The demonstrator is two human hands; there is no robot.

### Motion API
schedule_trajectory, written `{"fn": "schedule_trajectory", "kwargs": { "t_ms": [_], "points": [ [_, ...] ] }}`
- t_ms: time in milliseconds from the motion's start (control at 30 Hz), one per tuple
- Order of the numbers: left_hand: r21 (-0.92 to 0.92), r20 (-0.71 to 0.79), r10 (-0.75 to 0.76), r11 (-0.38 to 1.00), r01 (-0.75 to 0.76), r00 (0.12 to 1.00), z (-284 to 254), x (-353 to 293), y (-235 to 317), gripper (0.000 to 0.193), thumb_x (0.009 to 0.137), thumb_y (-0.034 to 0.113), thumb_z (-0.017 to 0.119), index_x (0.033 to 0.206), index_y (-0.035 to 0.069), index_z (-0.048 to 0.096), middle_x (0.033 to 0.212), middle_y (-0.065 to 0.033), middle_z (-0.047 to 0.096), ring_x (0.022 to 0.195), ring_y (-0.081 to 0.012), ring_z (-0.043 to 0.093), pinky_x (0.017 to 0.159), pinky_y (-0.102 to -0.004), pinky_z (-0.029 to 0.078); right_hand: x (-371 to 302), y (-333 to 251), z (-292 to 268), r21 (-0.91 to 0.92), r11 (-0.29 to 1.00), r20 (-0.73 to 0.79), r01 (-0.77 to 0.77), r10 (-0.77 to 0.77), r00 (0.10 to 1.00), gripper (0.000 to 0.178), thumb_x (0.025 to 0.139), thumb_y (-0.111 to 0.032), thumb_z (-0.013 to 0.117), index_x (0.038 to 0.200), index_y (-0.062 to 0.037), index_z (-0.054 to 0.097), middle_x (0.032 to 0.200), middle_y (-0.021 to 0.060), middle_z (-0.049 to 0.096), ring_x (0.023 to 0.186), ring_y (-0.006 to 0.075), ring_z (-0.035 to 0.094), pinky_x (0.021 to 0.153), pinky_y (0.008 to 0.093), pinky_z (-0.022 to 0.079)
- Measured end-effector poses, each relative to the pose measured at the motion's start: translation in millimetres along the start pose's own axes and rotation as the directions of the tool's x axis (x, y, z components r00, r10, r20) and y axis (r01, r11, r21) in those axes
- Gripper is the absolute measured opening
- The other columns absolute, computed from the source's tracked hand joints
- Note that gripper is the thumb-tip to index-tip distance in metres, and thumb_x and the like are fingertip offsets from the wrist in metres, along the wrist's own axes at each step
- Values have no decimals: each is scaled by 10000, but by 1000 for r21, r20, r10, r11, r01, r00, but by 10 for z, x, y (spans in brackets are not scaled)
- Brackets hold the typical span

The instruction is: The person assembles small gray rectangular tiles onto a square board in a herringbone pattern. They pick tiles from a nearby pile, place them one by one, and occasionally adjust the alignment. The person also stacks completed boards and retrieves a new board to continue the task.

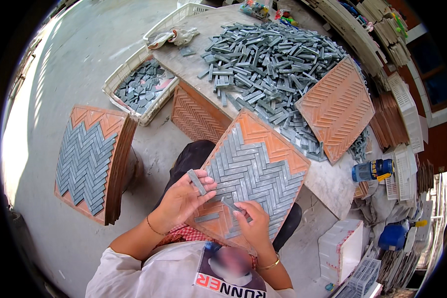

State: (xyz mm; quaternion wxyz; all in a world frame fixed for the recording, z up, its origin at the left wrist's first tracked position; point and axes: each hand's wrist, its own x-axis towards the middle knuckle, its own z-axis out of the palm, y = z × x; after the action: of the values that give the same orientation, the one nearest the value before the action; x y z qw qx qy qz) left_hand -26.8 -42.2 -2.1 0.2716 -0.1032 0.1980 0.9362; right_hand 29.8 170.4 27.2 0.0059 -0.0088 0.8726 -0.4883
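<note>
An orange tray with herringbone slots [283, 144] rests tilted across my lap and against the table. Grey stone strips [248, 171] fill most of its slots in a zigzag; bare orange shows at the top right and lower left. My left hand [184, 196] is raised over the tray's left edge, gripping a stone strip [197, 182] by its fingers. Lower on the tray, my right hand [253, 218] pinches another strip [230, 203] just above the pattern. A single loose-looking strip [206, 217] lies in the lower left part of the tray.
A large heap of grey strips [273, 64] covers the table [193, 64], with an empty orange tray [337, 109] leaning on it. Left stands a stack of filled trays [87, 164]. Behind it is a white crate of stone pieces [170, 85]. A blue bottle [372, 170] sits at the table's right edge.
</note>
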Motion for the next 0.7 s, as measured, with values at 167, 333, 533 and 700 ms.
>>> {"fn": "schedule_trajectory", "kwargs": {
  "t_ms": [167,333,533,700],
  "points": [
    [39,-35,83,996,-82,996,23,-20,128,373,865,65,550,1220,5,453,1118,-126,530,1124,-279,531,1013,-418,427,-126,167,-75,-132,986,85,104,-94,992,163,808,-36,625,961,20,638,838,154,643,723,260,635,638,310,489],
    [36,5,51,998,-52,999,16,-19,86,379,863,64,549,1222,3,446,1113,-122,526,1105,-271,535,1008,-416,430,-306,91,86,-93,994,122,-65,76,990,199,816,-53,617,1005,7,613,855,178,641,749,311,641,666,344,499],
    [35,6,43,998,-43,999,26,-12,75,376,857,57,550,1215,7,446,1111,-117,522,1102,-269,534,1001,-417,433,-453,58,183,-273,962,121,5,30,992,268,800,-52,624,1064,-21,588,861,160,614,734,335,619,643,381,508],
    [35,-1,33,999,-33,999,2,-7,47,372,856,57,552,1211,12,451,1106,-119,530,1100,-275,539,1001,-419,433,-264,-91,128,-361,928,187,95,-28,982,376,772,-82,660,1137,-57,573,856,127,563,717,325,583,634,387,496]
  ]
}}
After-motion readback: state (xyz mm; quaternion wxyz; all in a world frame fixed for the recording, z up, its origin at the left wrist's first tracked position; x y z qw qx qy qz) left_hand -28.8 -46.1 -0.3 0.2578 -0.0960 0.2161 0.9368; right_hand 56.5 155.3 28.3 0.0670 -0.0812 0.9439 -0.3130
